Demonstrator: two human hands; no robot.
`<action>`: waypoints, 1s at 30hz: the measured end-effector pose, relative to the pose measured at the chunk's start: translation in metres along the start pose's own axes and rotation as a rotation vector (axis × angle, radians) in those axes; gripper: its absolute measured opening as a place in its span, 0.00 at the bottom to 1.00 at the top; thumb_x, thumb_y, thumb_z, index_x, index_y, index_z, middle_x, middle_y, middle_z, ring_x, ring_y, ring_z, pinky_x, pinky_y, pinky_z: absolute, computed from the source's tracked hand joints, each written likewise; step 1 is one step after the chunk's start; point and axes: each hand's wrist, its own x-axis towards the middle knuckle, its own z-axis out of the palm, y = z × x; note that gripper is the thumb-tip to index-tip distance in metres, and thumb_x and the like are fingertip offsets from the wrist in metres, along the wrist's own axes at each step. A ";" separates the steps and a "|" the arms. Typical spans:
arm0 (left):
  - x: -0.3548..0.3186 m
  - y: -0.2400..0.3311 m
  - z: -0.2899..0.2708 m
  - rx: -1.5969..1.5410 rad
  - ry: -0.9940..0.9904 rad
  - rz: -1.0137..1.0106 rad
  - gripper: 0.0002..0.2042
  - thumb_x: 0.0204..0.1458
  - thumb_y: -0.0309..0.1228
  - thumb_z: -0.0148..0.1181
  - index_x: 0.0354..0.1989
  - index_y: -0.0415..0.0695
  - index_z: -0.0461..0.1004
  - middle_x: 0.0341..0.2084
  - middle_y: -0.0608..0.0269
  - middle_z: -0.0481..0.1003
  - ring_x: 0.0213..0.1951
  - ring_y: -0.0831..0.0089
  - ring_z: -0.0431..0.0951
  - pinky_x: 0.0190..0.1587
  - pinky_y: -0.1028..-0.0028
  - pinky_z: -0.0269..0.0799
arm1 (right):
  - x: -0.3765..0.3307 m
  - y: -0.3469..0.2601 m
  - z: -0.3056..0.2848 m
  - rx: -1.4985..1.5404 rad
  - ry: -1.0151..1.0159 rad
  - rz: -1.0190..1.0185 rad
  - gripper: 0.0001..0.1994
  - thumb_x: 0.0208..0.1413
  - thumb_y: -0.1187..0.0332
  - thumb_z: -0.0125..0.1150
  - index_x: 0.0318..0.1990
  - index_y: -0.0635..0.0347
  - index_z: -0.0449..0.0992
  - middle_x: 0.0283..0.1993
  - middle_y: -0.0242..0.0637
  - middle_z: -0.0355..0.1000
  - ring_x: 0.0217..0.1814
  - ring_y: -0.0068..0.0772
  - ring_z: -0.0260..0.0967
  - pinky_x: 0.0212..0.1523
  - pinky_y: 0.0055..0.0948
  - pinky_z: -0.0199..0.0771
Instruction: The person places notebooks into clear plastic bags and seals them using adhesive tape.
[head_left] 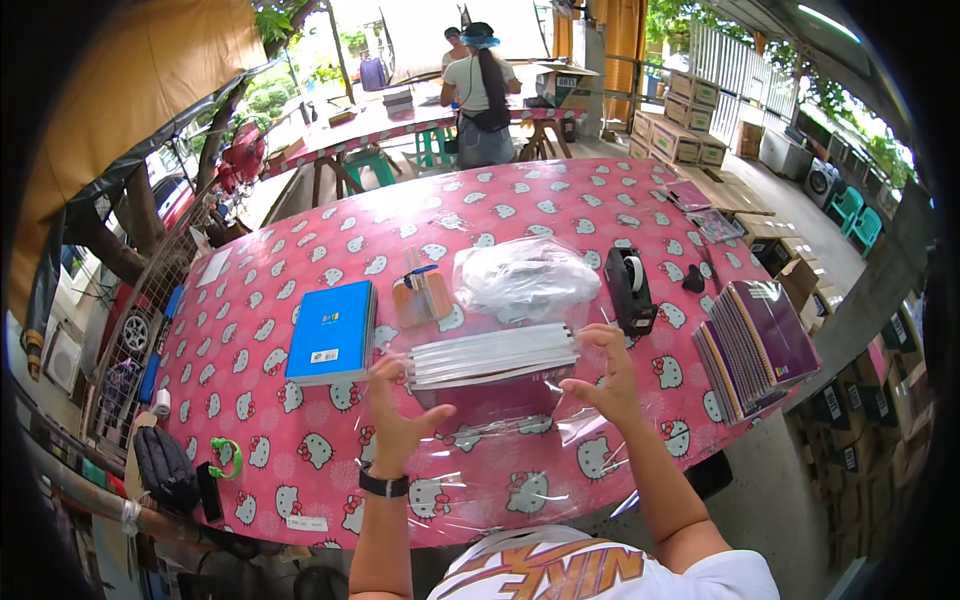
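In front of me a stack of notebooks (495, 356) with white page edges and a purple cover lies inside clear, crinkled plastic film. My left hand (396, 412) is curved around its left end, the thumb along the near side and the fingers by the far corner. At the right end my right hand (608, 385) spans it the same way, its thumb at the purple cover. Glossy plastic film (480, 432) spreads from the stack toward me. Just beyond lies a heap of clear plastic bags (525, 275).
Blue notebooks (333, 325) are piled on the left, purple spiral notebooks (755, 340) on the right. A black tape dispenser (630, 290) stands near my right hand. Elsewhere are a blue-handled tool on a wooden piece (422, 297), a black pouch (165, 468), a person (482, 95) and boxes (672, 138).
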 end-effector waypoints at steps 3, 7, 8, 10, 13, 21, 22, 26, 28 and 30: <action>0.004 0.024 0.014 0.455 -0.127 0.266 0.40 0.28 0.40 0.77 0.53 0.44 0.63 0.51 0.57 0.64 0.56 0.61 0.62 0.58 0.62 0.57 | 0.009 -0.005 0.001 0.106 -0.114 0.010 0.27 0.36 0.64 0.73 0.47 0.59 0.72 0.48 0.38 0.70 0.53 0.35 0.62 0.53 0.34 0.62; 0.008 0.022 0.003 0.320 -0.147 0.210 0.30 0.31 0.36 0.73 0.49 0.46 0.71 0.50 0.59 0.68 0.57 0.58 0.63 0.59 0.60 0.56 | 0.020 -0.007 -0.003 0.571 -0.275 0.274 0.24 0.39 0.66 0.71 0.48 0.53 0.74 0.50 0.34 0.71 0.55 0.33 0.63 0.56 0.36 0.58; 0.010 0.023 -0.002 0.453 -0.258 0.286 0.29 0.33 0.35 0.72 0.48 0.47 0.71 0.50 0.61 0.69 0.58 0.59 0.63 0.59 0.60 0.55 | 0.024 -0.011 -0.003 0.576 -0.280 0.277 0.24 0.39 0.66 0.71 0.48 0.53 0.74 0.50 0.34 0.71 0.55 0.33 0.63 0.56 0.36 0.58; 0.012 0.027 -0.003 0.456 -0.277 0.273 0.28 0.33 0.34 0.71 0.49 0.47 0.72 0.51 0.62 0.70 0.59 0.60 0.63 0.60 0.59 0.53 | 0.031 -0.017 -0.005 -0.078 -0.449 -0.187 0.18 0.41 0.65 0.69 0.43 0.49 0.76 0.51 0.28 0.71 0.56 0.30 0.62 0.59 0.38 0.50; 0.017 0.034 -0.002 0.541 -0.373 0.284 0.29 0.34 0.34 0.70 0.51 0.49 0.71 0.54 0.63 0.68 0.61 0.60 0.61 0.62 0.57 0.49 | 0.039 -0.020 -0.004 -0.123 -0.512 -0.167 0.16 0.38 0.64 0.69 0.39 0.48 0.77 0.52 0.25 0.70 0.57 0.29 0.61 0.59 0.39 0.45; 0.026 0.038 -0.017 0.461 -0.543 0.221 0.38 0.32 0.38 0.70 0.58 0.45 0.65 0.60 0.54 0.61 0.64 0.54 0.54 0.65 0.54 0.44 | 0.054 -0.032 -0.007 -0.301 -0.776 -0.349 0.35 0.32 0.62 0.70 0.56 0.40 0.69 0.65 0.36 0.57 0.68 0.40 0.51 0.61 0.44 0.48; 0.027 0.039 -0.015 0.454 -0.550 0.211 0.38 0.32 0.38 0.70 0.58 0.45 0.65 0.60 0.54 0.61 0.64 0.54 0.54 0.65 0.54 0.44 | 0.055 -0.031 -0.007 -0.299 -0.783 -0.336 0.35 0.32 0.62 0.70 0.56 0.40 0.69 0.65 0.36 0.57 0.68 0.40 0.51 0.61 0.44 0.48; 0.030 0.052 -0.002 0.742 -0.577 0.327 0.39 0.31 0.39 0.70 0.58 0.45 0.64 0.59 0.55 0.62 0.63 0.53 0.55 0.64 0.55 0.49 | 0.058 -0.035 -0.005 -0.314 -0.875 -0.337 0.38 0.31 0.60 0.71 0.59 0.38 0.66 0.68 0.37 0.52 0.70 0.42 0.46 0.64 0.47 0.45; 0.030 0.058 0.000 0.801 -0.605 0.356 0.39 0.31 0.39 0.70 0.58 0.44 0.64 0.58 0.55 0.63 0.63 0.52 0.56 0.63 0.55 0.50 | 0.057 -0.037 -0.004 -0.360 -0.891 -0.334 0.39 0.32 0.59 0.71 0.60 0.37 0.64 0.69 0.37 0.50 0.71 0.42 0.44 0.65 0.49 0.43; 0.029 0.060 0.001 0.733 -0.652 0.358 0.39 0.30 0.39 0.70 0.58 0.45 0.65 0.58 0.56 0.64 0.62 0.52 0.58 0.63 0.55 0.50 | 0.061 -0.037 -0.003 -0.378 -0.908 -0.331 0.40 0.32 0.58 0.71 0.60 0.37 0.64 0.69 0.37 0.49 0.71 0.42 0.43 0.66 0.50 0.42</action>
